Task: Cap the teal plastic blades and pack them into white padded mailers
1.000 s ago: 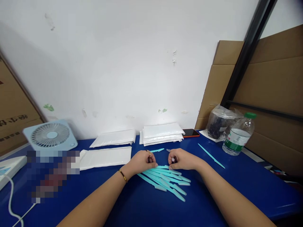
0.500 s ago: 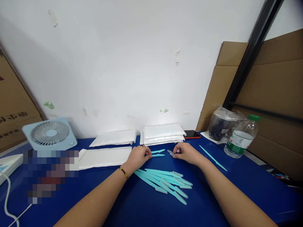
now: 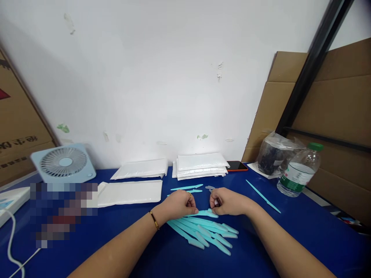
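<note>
My left hand point(image 3: 177, 203) is closed in a pinch on the handle of a turquoise eyebrow razor point(image 3: 205, 213) at the back edge of a pile. My right hand point(image 3: 232, 201) has its fingers pinched at the razor's other end, on the pale translucent cap. Several more capped razors point(image 3: 199, 229) lie fanned out just in front of the hands. Behind the left fingers lie two razors point(image 3: 189, 187) side by side. Small clear caps point(image 3: 210, 187) rest behind my right fingertips, partly hidden. One single razor point(image 3: 263, 196) lies farther right.
White padded packets point(image 3: 201, 162) are stacked by the wall, with another packet point(image 3: 130, 192) lying at left. A phone point(image 3: 237, 166), a bagged dark object point(image 3: 271, 156) and a water bottle point(image 3: 300, 172) stand right. A blue fan point(image 3: 64, 162) sits at left on the blue table point(image 3: 116, 227).
Both hands have come nearer to me, from the two razors and the caps at the back to the pile. Now they grip one razor of the pile at its two ends.
</note>
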Action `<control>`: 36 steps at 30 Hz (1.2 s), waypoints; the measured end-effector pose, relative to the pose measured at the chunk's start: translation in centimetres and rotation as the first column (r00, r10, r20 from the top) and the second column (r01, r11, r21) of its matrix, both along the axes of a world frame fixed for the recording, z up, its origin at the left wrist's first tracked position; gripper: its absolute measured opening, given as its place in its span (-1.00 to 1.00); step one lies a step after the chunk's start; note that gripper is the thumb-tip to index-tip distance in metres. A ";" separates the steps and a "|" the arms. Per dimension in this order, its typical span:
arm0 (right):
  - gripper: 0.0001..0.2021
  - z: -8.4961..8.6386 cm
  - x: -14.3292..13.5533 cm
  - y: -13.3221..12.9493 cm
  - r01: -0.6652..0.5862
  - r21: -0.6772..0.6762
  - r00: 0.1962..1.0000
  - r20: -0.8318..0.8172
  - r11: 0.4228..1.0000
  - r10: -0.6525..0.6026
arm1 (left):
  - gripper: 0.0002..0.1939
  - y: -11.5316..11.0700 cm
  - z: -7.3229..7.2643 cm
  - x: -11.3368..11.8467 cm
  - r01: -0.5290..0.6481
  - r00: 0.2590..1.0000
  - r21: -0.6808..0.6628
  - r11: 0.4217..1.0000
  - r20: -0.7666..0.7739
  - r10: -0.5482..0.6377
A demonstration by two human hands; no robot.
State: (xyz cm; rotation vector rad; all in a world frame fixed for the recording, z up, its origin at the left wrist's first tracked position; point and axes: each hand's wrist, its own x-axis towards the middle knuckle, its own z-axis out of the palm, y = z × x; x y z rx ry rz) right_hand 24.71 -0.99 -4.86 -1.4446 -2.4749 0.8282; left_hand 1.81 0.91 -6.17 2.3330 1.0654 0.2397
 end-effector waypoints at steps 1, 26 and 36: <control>-0.92 0.1 0.0 -0.1 0.000 0.001 1.000 0.007 1.000 0.000 | -0.67 0.0 -0.1 0.0 -0.011 1.000 0.008 1.000 0.000 0.011; -0.82 -0.7 -0.7 -0.4 -0.028 0.042 1.000 -0.006 0.999 0.028 | -0.76 -1.0 1.0 0.4 0.005 0.997 0.095 0.995 -0.072 0.002; -0.81 1.0 2.2 1.0 0.270 0.154 0.962 -0.070 0.951 -0.262 | -0.75 1.0 1.1 -0.8 -0.220 0.975 0.268 0.938 0.063 0.211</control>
